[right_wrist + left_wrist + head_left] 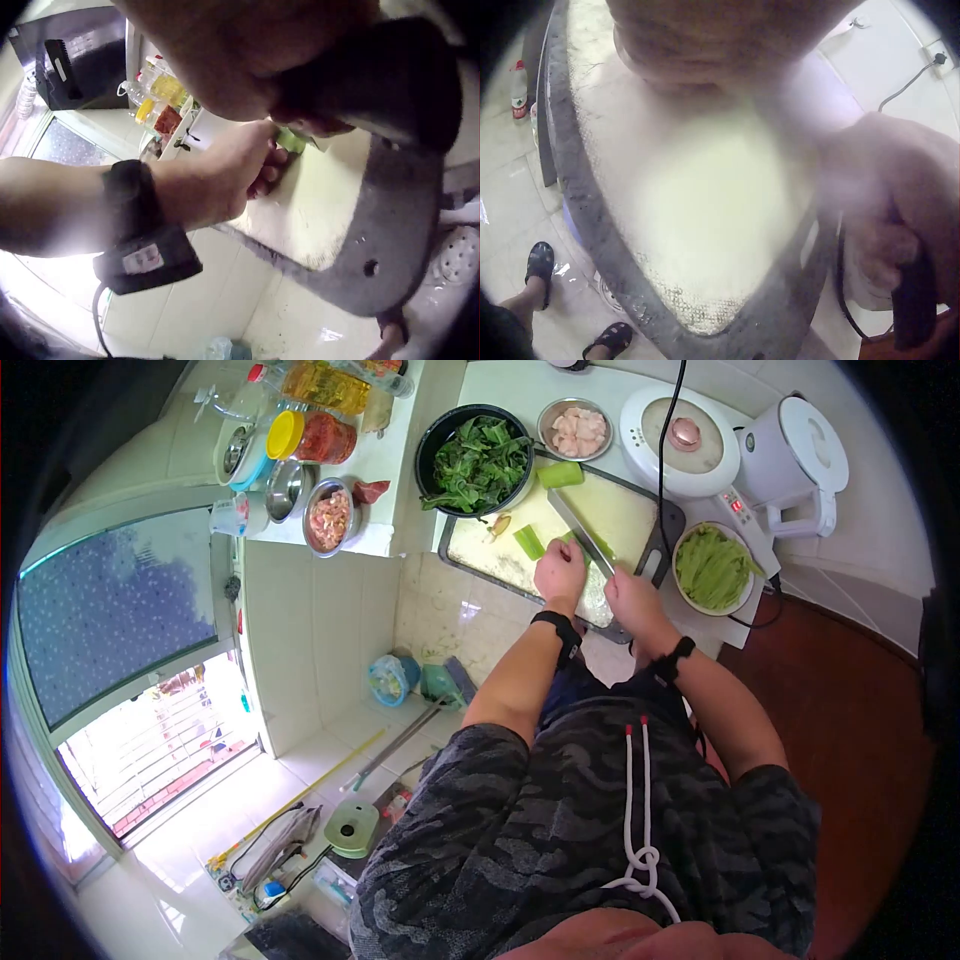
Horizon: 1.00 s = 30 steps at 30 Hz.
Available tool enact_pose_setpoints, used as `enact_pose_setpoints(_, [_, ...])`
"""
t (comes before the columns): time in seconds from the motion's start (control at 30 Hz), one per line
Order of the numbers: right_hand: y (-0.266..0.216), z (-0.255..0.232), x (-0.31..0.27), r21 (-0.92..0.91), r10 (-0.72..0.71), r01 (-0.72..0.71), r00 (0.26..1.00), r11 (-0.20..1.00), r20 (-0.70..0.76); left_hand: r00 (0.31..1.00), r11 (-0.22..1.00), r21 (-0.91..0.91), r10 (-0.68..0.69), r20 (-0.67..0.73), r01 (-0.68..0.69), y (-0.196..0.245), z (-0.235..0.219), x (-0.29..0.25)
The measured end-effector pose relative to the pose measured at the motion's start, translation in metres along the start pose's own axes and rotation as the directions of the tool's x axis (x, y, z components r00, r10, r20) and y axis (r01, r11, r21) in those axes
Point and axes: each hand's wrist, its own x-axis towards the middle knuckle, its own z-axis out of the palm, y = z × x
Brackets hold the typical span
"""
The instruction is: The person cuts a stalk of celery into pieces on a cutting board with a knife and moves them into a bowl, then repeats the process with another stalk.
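Observation:
My right hand [632, 600] grips a kitchen knife [570, 515] by its handle, and the blade points away over the cutting board [500, 565]. In the left wrist view the dark knife handle [915, 304] sticks out of the right fist. Close on the blade's left, my left hand [562, 572] holds a green vegetable piece [294, 141] down on the board with curled fingers. Another green piece [528, 542] lies just left of that hand, and a thicker green chunk [560, 474] rests at the board's far edge. Fingers partly hide the held piece.
A black pot [425, 455] of leafy greens stands behind the board. Beside it are a bowl of pale meat [578, 430], a white cooker [640, 460] and a kettle [800, 450]. At right is a bowl of green strips [713, 567]. A cable [672, 410] hangs across.

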Motion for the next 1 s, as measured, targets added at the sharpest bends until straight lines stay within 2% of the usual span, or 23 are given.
enact_pose_setpoints(0.03, [0.001, -0.004, -0.007, -0.008, -0.001, 0.001, 1.000, 1.000, 0.001, 1.000, 1.000, -0.007, -0.003, 0.001, 0.003, 0.001, 0.002, 0.000])
enact_pose_setpoints(0.1, [0.000, -0.013, -0.024, -0.026, -0.001, 0.004, 0.996, 1.000, 0.094, 1.000, 0.999, 0.029, -0.016, -0.016, 0.016, 0.000, 0.004, -0.001])
enact_pose_setpoints(0.3, [-0.001, -0.029, -0.042, -0.059, 0.043, -0.034, 0.987, 0.998, 0.156, 0.999, 0.998, 0.053, 0.024, -0.027, -0.023, -0.004, 0.006, 0.000])
enact_pose_setpoints(0.47, [0.004, -0.001, -0.025, -0.051, -0.018, 0.024, 0.993, 0.998, 0.118, 0.998, 0.998, 0.047, 0.054, -0.036, -0.052, -0.014, 0.010, 0.002])
enact_pose_setpoints(0.53, [-0.002, -0.003, -0.021, -0.049, -0.032, 0.037, 0.996, 0.998, 0.088, 0.997, 0.997, 0.050, 0.062, -0.043, -0.060, -0.012, 0.008, 0.002])
enact_pose_setpoints(0.6, [-0.008, -0.008, -0.023, -0.066, 0.021, -0.015, 0.995, 0.998, 0.099, 0.999, 0.998, 0.054, 0.044, -0.026, -0.043, -0.010, 0.008, 0.001])
enact_pose_setpoints(0.87, [-0.010, -0.030, -0.043, -0.049, 0.024, -0.017, 0.989, 0.999, 0.144, 0.998, 0.996, 0.062, 0.059, -0.026, -0.058, -0.009, 0.006, 0.001])
enact_pose_setpoints(1.0, [-0.005, -0.019, -0.042, -0.091, 0.012, 0.001, 0.991, 0.996, 0.136, 0.997, 0.995, 0.056, 0.079, -0.014, -0.079, -0.012, 0.007, 0.001])
